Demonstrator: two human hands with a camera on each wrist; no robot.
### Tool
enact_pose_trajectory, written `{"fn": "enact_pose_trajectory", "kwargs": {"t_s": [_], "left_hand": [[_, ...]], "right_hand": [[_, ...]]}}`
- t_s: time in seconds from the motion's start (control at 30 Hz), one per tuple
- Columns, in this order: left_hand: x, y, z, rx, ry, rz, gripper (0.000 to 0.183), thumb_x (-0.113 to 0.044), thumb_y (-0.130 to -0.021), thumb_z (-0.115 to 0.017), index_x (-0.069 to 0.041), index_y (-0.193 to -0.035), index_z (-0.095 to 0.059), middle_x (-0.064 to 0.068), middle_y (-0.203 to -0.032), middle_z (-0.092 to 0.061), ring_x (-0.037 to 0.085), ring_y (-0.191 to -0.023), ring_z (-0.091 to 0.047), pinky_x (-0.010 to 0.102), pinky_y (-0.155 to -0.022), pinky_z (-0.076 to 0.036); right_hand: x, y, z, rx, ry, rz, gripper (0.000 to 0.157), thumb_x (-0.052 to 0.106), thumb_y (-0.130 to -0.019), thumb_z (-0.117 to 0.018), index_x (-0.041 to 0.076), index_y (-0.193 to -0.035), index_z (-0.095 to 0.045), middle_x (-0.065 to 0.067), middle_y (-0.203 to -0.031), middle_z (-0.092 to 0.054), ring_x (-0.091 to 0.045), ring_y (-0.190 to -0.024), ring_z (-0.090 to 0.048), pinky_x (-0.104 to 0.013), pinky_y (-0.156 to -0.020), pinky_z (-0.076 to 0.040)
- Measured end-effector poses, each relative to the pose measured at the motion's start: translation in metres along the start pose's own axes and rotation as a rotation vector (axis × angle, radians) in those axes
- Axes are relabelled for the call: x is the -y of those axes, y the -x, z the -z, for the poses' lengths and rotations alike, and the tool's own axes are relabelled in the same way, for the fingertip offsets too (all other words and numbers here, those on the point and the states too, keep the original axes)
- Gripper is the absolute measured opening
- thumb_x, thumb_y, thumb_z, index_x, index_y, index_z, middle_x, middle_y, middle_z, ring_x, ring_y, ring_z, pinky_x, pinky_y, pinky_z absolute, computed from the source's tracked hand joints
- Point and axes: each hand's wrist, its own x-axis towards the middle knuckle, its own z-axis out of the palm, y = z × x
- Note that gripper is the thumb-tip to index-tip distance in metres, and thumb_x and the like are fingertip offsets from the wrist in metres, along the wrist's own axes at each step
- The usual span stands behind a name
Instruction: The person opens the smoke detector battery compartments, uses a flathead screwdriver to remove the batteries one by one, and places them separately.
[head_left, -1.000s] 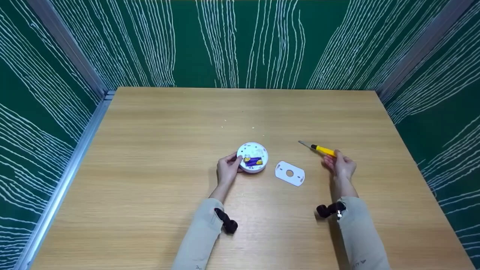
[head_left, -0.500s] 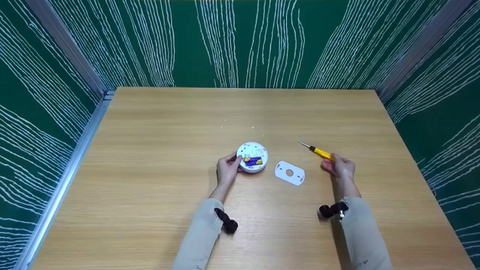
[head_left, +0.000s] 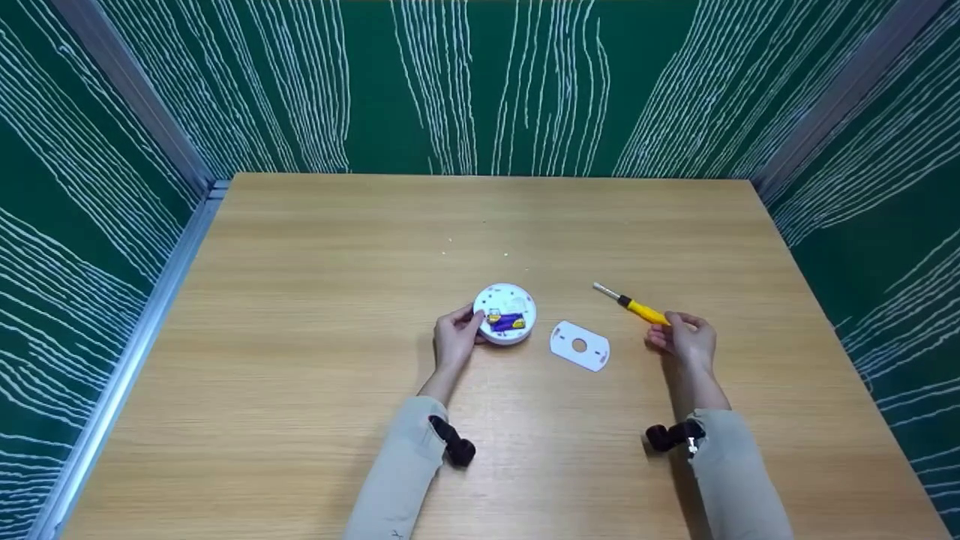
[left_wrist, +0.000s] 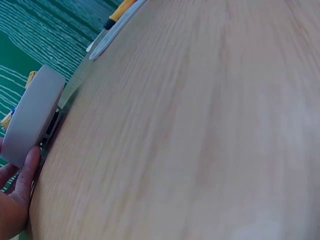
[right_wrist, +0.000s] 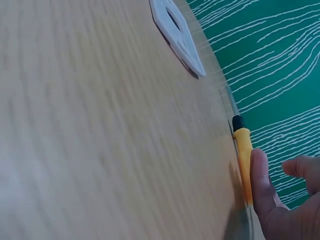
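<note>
My left hand (head_left: 455, 341) holds a round white smoke alarm (head_left: 499, 296) by its left edge, thumb on top. Its upper face has purple batteries (head_left: 506, 322) with yellow ends. The left wrist view shows the alarm (left_wrist: 37, 112) side-on, with fingers (left_wrist: 30, 167) at its lower edge. Near my right hand (head_left: 694, 345) lies a screwdriver (head_left: 646, 311) with a yellow handle and black collar, its shaft pointing up-left. In the right wrist view, one finger (right_wrist: 260, 172) overlaps the screwdriver handle (right_wrist: 244, 155), while another finger stands apart from it.
Between the hands, a white mounting plate (head_left: 592, 351) with a round hole and slots lies on the wooden table (head_left: 300, 315). Tiny white crumbs (head_left: 505, 255) are scattered farther back. Green walls with white wavy lines (head_left: 442, 90) enclose the table.
My right hand has drawn back slightly toward me along the screwdriver's handle. The screwdriver has shifted and turned a little. The left hand and smoke alarm stay still.
</note>
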Motion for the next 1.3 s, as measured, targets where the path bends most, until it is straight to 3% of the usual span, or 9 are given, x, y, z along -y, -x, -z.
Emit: {"fn": "enact_pose_trajectory", "kwargs": {"t_s": [0.1,0.27,0.37,0.53,0.73,0.87,1.17,1.3], "left_hand": [[0.0,0.0,0.0,0.001,-0.002,0.002,0.03,-0.009,-0.081,-0.062,0.005,-0.108,-0.061,0.016,-0.092,-0.065,0.011,-0.057,-0.059,0.026,-0.05,-0.054],[-0.001,0.0,0.0,-0.003,-0.019,0.021,0.031,-0.011,-0.081,-0.064,0.003,-0.108,-0.06,0.015,-0.09,-0.064,0.012,-0.058,-0.06,0.026,-0.051,-0.054],[-0.001,0.0,0.0,-0.003,-0.026,0.027,0.031,-0.012,-0.081,-0.064,0.002,-0.108,-0.061,0.015,-0.09,-0.065,0.013,-0.057,-0.06,0.026,-0.05,-0.054],[-0.001,0.0,0.0,-0.004,-0.025,0.025,0.031,-0.012,-0.08,-0.064,0.002,-0.108,-0.061,0.014,-0.092,-0.065,0.012,-0.054,-0.058,0.026,-0.049,-0.054],[0.0,-0.001,0.0,-0.009,-0.029,0.04,0.032,-0.012,-0.08,-0.065,0.002,-0.108,-0.061,0.014,-0.091,-0.065,0.011,-0.052,-0.057,0.026,-0.049,-0.054],[0.0,-0.001,0.001,-0.004,-0.024,0.034,0.032,-0.011,-0.081,-0.064,0.002,-0.109,-0.06,0.014,-0.092,-0.064,0.012,-0.055,-0.058,0.026,-0.05,-0.054],[0.001,-0.001,0.0,-0.001,0.001,0.043,0.031,-0.01,-0.081,-0.063,0.002,-0.11,-0.06,0.013,-0.088,-0.064,0.012,-0.057,-0.058,0.026,-0.051,-0.055],[0.001,-0.002,0.0,-0.001,-0.003,0.052,0.032,-0.01,-0.081,-0.063,0.003,-0.11,-0.06,0.013,-0.087,-0.064,0.012,-0.057,-0.058,0.026,-0.052,-0.054]], "right_hand": [[0.0,0.007,0.0,0.017,0.057,0.029,0.023,0.017,-0.09,-0.051,0.009,-0.107,-0.039,-0.006,-0.069,-0.063,-0.017,-0.06,-0.064,-0.029,-0.063,-0.055],[0.001,0.018,-0.003,0.057,0.142,0.056,0.035,0.021,-0.09,-0.051,0.004,-0.117,-0.037,-0.007,-0.076,-0.062,-0.018,-0.065,-0.064,-0.03,-0.067,-0.055],[0.0,0.025,-0.006,0.086,0.189,0.081,0.034,0.022,-0.09,-0.05,0.003,-0.116,-0.039,-0.009,-0.079,-0.062,-0.018,-0.066,-0.063,-0.028,-0.066,-0.055],[-0.003,0.036,-0.014,0.136,0.278,0.171,0.028,0.02,-0.091,-0.049,0.0,-0.11,-0.044,-0.009,-0.08,-0.062,-0.017,-0.066,-0.063,-0.025,-0.064,-0.055],[-0.009,0.046,-0.026,0.189,0.369,0.262,0.033,0.021,-0.089,-0.053,-0.004,-0.109,-0.046,-0.001,-0.079,-0.061,-0.013,-0.068,-0.062,-0.022,-0.063,-0.054],[-0.014,0.048,-0.037,0.23,0.377,0.329,0.029,0.014,-0.088,-0.054,-0.009,-0.105,-0.049,0.001,-0.074,-0.062,-0.011,-0.065,-0.062,-0.021,-0.06,-0.054],[-0.022,0.055,-0.059,0.31,0.493,0.46,0.025,0.007,-0.084,-0.06,-0.012,-0.101,-0.057,-0.01,-0.081,-0.063,-0.019,-0.066,-0.061,-0.028,-0.063,-0.055],[-0.024,0.054,-0.068,0.329,0.568,0.529,0.023,0.01,-0.082,-0.063,-0.007,-0.097,-0.062,-0.014,-0.086,-0.063,-0.019,-0.068,-0.059,-0.022,-0.061,-0.053]]}}
